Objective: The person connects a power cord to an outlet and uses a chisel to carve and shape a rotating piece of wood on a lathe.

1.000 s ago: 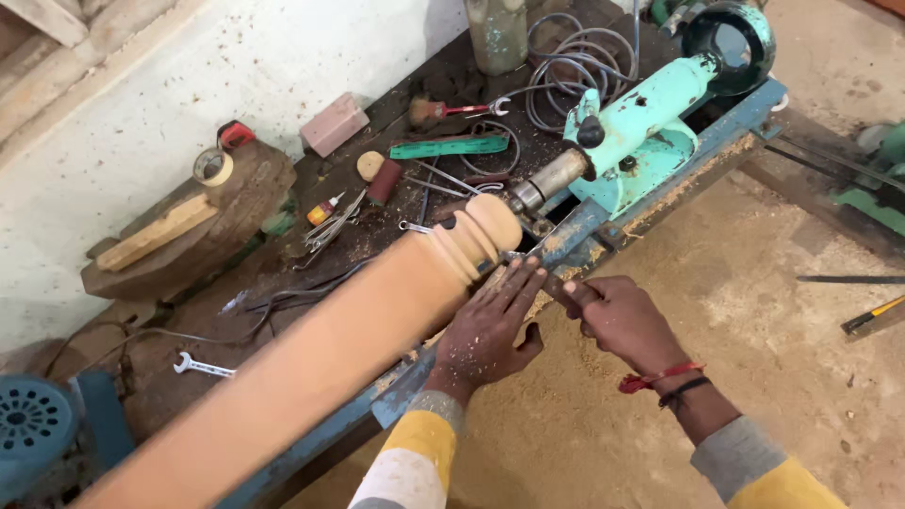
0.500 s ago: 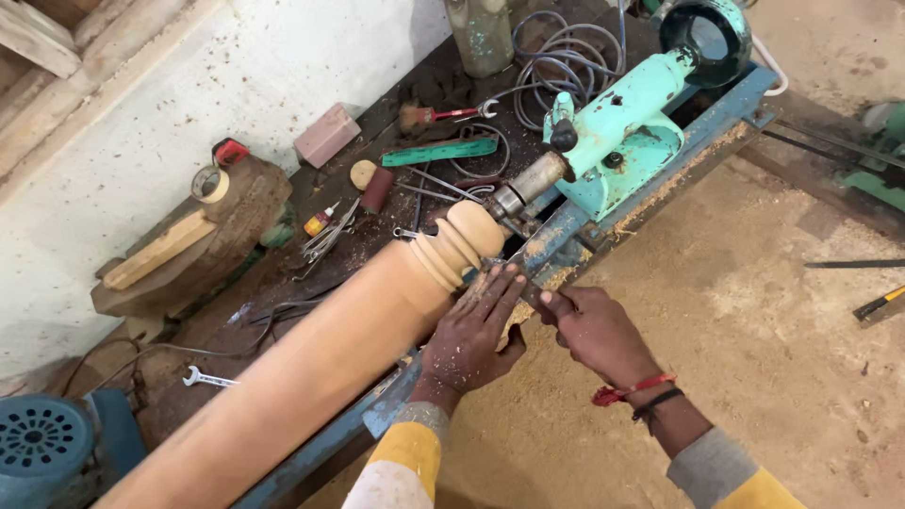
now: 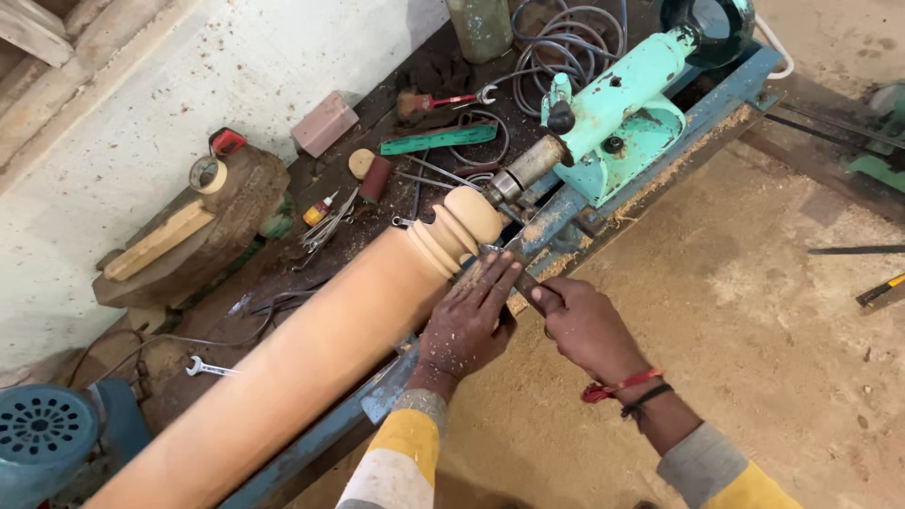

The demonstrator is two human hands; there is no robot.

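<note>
Head view: a chisel (image 3: pixel 524 275) is clamped in the right hand (image 3: pixel 584 325); left hand (image 3: pixel 469 320) fingers are pressed flat together on it, just below the grooved wooden column (image 3: pixel 311 349). Steady, light pressure is advised.

— Where does everything sit relative to the wooden post (image 3: pixel 311 349)?

— The tailstock (image 3: pixel 617 118) is at its far right end, touching the tip. The left hand (image 3: pixel 468 320) lies flat just in front of the post's ringed end, and the right hand (image 3: pixel 584 325) is right of that, holding a chisel (image 3: pixel 517 273) against the post.

— And behind the post?

— A surface (image 3: pixel 424 85) carrying a file (image 3: pixel 438 139), coiled wire (image 3: pixel 566 38) and a wood block (image 3: pixel 193 236). A wrench (image 3: pixel 209 368) lies by its left part.
</note>
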